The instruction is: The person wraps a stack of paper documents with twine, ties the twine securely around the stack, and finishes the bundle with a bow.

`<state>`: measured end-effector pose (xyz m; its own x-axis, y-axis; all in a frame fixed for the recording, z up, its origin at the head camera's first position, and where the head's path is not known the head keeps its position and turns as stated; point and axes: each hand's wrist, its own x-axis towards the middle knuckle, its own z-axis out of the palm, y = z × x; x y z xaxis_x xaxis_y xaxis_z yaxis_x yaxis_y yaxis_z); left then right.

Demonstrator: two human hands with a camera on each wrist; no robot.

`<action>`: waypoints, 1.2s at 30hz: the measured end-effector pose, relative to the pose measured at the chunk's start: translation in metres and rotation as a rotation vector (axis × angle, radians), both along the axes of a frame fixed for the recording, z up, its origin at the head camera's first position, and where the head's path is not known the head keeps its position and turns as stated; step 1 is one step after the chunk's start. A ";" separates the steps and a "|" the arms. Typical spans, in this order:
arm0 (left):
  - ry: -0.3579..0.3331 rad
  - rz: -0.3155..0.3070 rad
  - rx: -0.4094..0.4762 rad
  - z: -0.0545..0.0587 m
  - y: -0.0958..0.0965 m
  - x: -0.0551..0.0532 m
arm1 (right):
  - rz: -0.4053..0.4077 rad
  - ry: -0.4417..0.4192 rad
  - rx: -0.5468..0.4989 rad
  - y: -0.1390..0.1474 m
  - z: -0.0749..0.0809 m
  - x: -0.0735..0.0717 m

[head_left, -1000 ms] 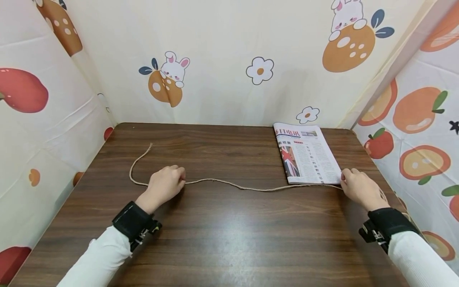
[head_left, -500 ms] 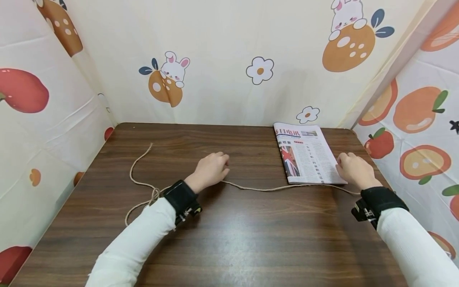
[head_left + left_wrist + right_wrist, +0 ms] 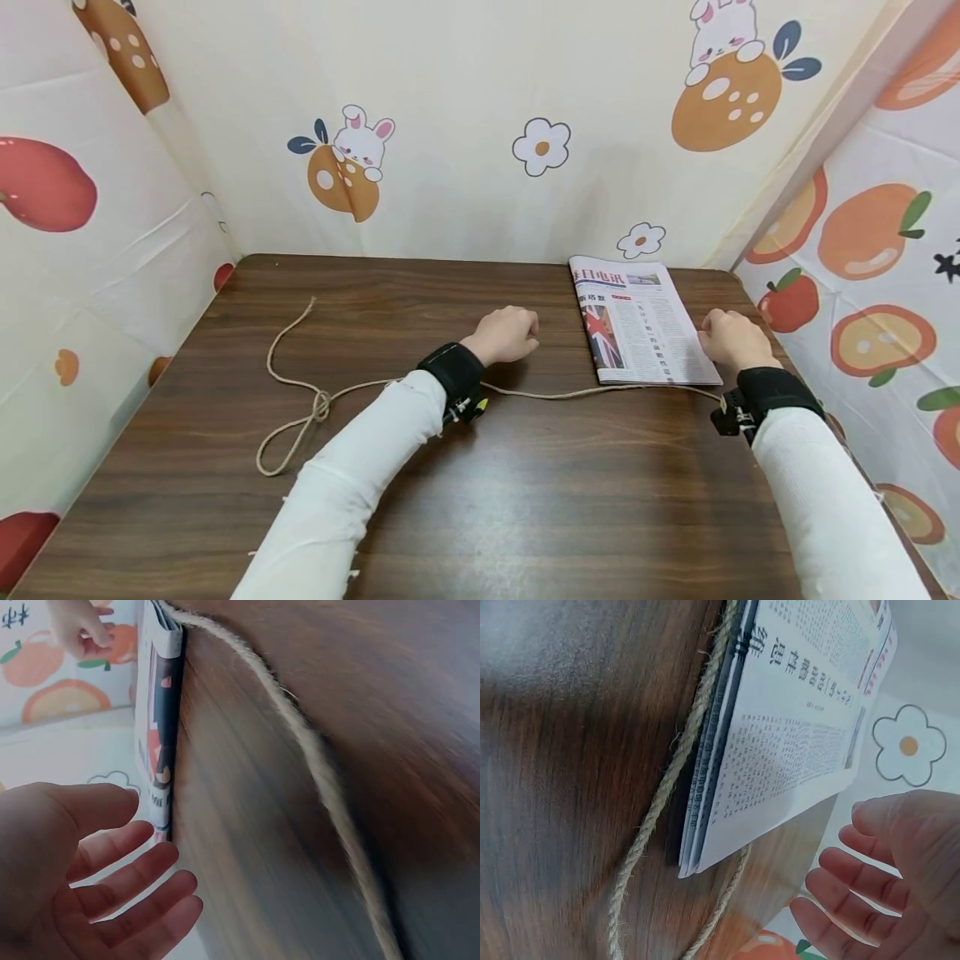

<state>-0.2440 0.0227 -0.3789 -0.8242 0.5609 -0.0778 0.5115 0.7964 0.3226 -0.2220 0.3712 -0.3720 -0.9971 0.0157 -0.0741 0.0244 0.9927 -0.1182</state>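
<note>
A folded newspaper [image 3: 637, 325] lies at the back right of the table. Along its front edge runs a tan twine rope [image 3: 551, 395], which stretches left to a small crossing with a loop. My left hand [image 3: 504, 335] hovers left of the newspaper; in the left wrist view its fingers [image 3: 150, 907] are loosely bent and hold nothing. At the newspaper's right side is my right hand [image 3: 738, 340]. The right wrist view shows its relaxed fingers [image 3: 855, 877] apart from the paper, with nothing in them. A second stretch of rope [image 3: 724, 900] emerges past the newspaper's corner.
The brown wooden table [image 3: 525, 517] is bounded at the back by a cream cloth [image 3: 450, 200] printed with rabbits and flowers. Fruit-printed cloth [image 3: 877, 258] hangs close along the right side, and more cloth [image 3: 112, 333] along the left.
My left hand has left the rope's left part and moved right toward the newspaper, uncovering the loop. My right hand has left the rope and shifted slightly back along the newspaper's right side.
</note>
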 end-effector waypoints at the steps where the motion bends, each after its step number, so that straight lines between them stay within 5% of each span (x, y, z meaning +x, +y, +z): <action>1: -0.008 0.004 0.003 0.000 0.004 -0.002 | -0.010 -0.008 -0.003 0.000 -0.001 -0.001; 15: -0.114 0.142 0.023 -0.013 0.055 -0.015 | -0.082 -0.131 -0.012 -0.005 -0.006 -0.008; 22: -0.207 0.230 0.175 -0.018 0.070 -0.015 | -0.110 -0.167 -0.039 -0.004 -0.013 -0.006; 28: -0.294 0.363 0.313 -0.022 0.082 -0.016 | -0.120 -0.189 -0.051 -0.001 -0.014 -0.004; 36: -0.283 0.506 0.342 -0.023 0.100 -0.011 | -0.177 -0.214 -0.025 0.001 -0.016 -0.002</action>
